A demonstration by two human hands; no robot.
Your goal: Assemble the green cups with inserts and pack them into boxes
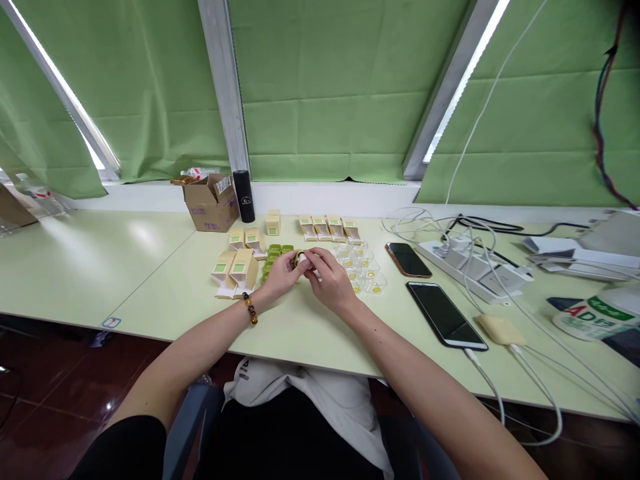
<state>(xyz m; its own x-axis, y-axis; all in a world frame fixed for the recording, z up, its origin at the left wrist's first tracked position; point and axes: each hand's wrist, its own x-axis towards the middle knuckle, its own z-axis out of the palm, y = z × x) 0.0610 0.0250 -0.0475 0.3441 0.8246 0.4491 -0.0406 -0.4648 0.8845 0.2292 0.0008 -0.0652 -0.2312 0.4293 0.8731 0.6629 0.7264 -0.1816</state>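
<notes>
Both hands meet low over the pale green counter [150, 293]. Left hand [281, 275], a brown beaded bracelet [251, 308] on its wrist, and right hand [330, 280] each close their grip on one small white-and-gold round item [303, 260]. From the left stand a brown cardboard box [212, 202] with unreadable purple print, a black cylindrical flask [245, 195], tan cartons with green labels [235, 270], small green trays [274, 252], clear plastic cups [363, 270], two dark phones [427, 290] and a white power strip [475, 267]. Far right, a white container [597, 317] reads "AD" in red.
</notes>
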